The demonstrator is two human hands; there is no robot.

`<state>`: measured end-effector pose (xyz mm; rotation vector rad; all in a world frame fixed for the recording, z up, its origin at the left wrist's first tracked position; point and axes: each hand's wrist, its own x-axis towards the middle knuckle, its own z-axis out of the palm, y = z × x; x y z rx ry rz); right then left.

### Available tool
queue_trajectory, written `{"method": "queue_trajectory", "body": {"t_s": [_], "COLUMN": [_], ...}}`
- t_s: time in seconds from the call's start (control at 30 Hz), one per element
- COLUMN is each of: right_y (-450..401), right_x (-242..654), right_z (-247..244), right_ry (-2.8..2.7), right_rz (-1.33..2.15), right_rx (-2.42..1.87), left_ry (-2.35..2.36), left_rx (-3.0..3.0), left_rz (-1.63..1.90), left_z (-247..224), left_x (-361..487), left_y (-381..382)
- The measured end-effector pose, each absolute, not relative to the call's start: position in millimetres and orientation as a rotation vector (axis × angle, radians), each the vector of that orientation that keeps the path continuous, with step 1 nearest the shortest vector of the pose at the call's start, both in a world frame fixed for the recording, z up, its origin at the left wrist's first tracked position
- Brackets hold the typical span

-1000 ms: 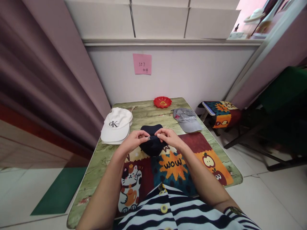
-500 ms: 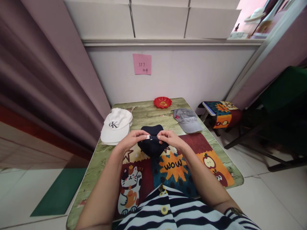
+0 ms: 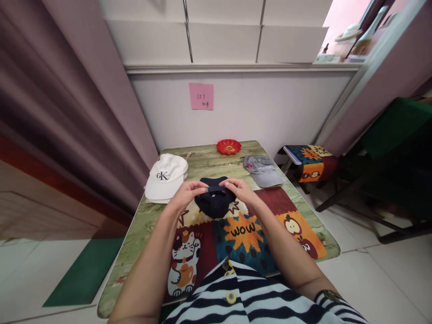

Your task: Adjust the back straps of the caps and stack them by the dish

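A dark navy baseball cap (image 3: 216, 206) lies on the patterned mat in front of me, its back opening and strap facing my way and its brim pointing toward the wall. My left hand (image 3: 187, 194) pinches the left end of the strap between thumb and fingers. On the opposite end, my right hand (image 3: 239, 189) grips the strap and the cap's edge in the same way. White baseball caps (image 3: 166, 177), stacked, with "CK" on the top one, sit left of my left hand. A grey baseball cap (image 3: 262, 171) rests beyond my right hand.
A red scalloped dish (image 3: 228, 146) stands at the back of the green wood-print table (image 3: 202, 155). The colourful mat (image 3: 243, 234) covers the table's near part. Behind are a wall with a pink note (image 3: 201, 96) and a curtain at left. A stool (image 3: 308, 159) stands to the right.
My hands have moved slightly apart along the strap, and the cap's back opening now shows wider beneath it. The white piece at my left fingertips no longer shows. The view has tilted up slightly.
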<state>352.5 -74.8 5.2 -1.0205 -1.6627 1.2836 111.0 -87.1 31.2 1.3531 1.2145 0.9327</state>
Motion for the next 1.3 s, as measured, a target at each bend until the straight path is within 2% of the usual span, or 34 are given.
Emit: {"method": "queue_trajectory", "body": {"t_s": [0.2,0.47,0.6,0.87,1.0,1.1,1.2,1.3], "right_y": [-86.3,-90.7,-94.0,-99.9,-88.7,-74.8,-64.2,-60.2], "right_x": [375.9,383.4,390.1,401.6,421.5,430.5,423.4,407.8], "right_z": [-9.0,-25.0,-26.6,-34.0,-46.8,-60.3,-73.6,-79.3], "right_ry": [-1.761,-1.853,-1.893,-1.959,-1.910,-2.077,-2.283,-2.365], "right_rz": [1.296,1.338,1.304,1.075,0.780,0.501,0.359,0.362], "right_rx": [-1.036,-0.989,-1.010,-1.055,-1.140,-1.283,-1.263,-1.182], "left_ry": [1.192,1.229,1.261,1.314,1.490,1.736,1.662,1.520], "left_rx": [1.332,1.600,1.637,1.616,1.644,1.842,2.051,2.037], "left_rz": [0.990,0.775,0.805,0.817,1.001,0.953,0.871,0.885], "left_z": [23.7,15.4,2.0,-2.6,-16.9,-38.0,-54.8,-56.9], "left_x": [109.2,93.3,84.8,81.7,62.0,50.9,56.0,70.0], "left_y": [-94.3,-96.7,-97.9,-112.8,-107.7,-99.7,-94.8,-94.5]}}
